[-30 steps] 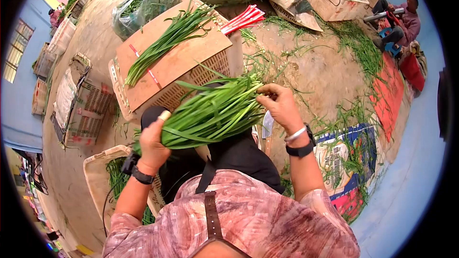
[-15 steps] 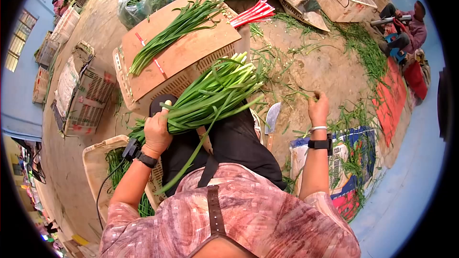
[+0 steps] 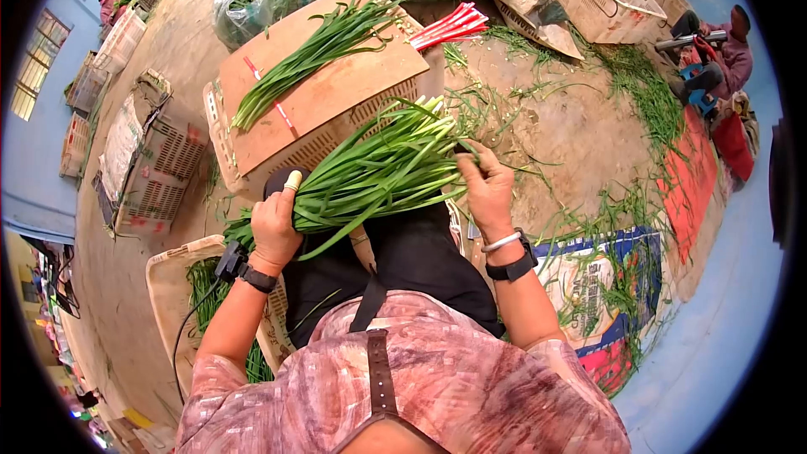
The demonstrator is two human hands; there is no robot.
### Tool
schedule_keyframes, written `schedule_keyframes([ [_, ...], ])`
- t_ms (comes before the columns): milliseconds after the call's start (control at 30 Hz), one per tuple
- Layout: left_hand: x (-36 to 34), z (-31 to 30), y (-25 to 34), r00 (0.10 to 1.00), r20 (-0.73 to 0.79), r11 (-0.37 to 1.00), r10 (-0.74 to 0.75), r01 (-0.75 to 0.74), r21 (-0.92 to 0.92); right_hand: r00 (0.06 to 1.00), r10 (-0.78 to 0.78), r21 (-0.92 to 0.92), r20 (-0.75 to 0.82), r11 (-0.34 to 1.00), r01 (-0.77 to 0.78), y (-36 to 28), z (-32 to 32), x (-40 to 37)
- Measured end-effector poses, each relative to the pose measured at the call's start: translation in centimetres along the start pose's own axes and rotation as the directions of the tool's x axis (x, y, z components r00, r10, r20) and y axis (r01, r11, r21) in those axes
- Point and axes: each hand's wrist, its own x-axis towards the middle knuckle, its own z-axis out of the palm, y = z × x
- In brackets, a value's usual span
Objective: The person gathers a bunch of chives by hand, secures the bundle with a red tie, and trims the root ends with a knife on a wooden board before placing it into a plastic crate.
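A large bunch of green stalks (image 3: 378,168) lies across my lap, its pale ends pointing right. My left hand (image 3: 277,220) is wrapped round the leafy part, with a covering on the thumb. At the pale ends is my right hand (image 3: 487,183), its fingers bent close together against the stalks; what they pinch is too small to make out. Ahead, another bunch (image 3: 315,63) rests on a brown board (image 3: 361,88) over a crate, with red-and-white strips under it. More red-and-white strips (image 3: 450,27) lie at the board's right corner.
A crate with greens (image 3: 160,273) stands at my left side. Printed sacking (image 3: 588,286) with scattered leaves is at my right. Farther off are a stacked crate (image 3: 164,172), plastic bags of greens (image 3: 273,0), an open crate (image 3: 605,4) and a seated person (image 3: 731,59).
My right hand has moved left from over the floor to the pale ends of the bunch. The long loose leaf hanging over my lap has gone from there. My left hand keeps its hold.
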Motion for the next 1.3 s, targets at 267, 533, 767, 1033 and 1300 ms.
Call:
schedule_keyframes([
  [267,-0.1,-0.2,0.1,0.999,0.044,0.999,0.007,-0.008,0.034,0.785,0.515,0.724,-0.344,0.678,-0.128,5.4,-11.8,5.8],
  [533,0.7,-0.2,0.2,0.998,0.052,0.998,0.035,-0.038,0.041,0.960,-0.050,-0.487,0.277,0.854,0.185,-3.1,-2.1,2.6],
  [767,0.0,-0.4,0.0,0.998,0.053,0.996,0.039,-0.043,0.075,0.984,-0.175,-0.626,0.013,0.766,0.145,3.0,-3.5,3.1],
  [1033,0.0,0.0,-0.2,0.998,0.033,0.996,0.062,-0.064,0.065,0.718,0.389,0.348,-0.577,0.913,-0.215,12.3,-16.2,6.6],
  [1300,0.3,0.0,0.2,0.995,0.063,0.997,0.079,-0.080,0.015,0.985,0.164,-0.248,-0.053,0.953,-0.173,2.5,-8.1,5.8],
])
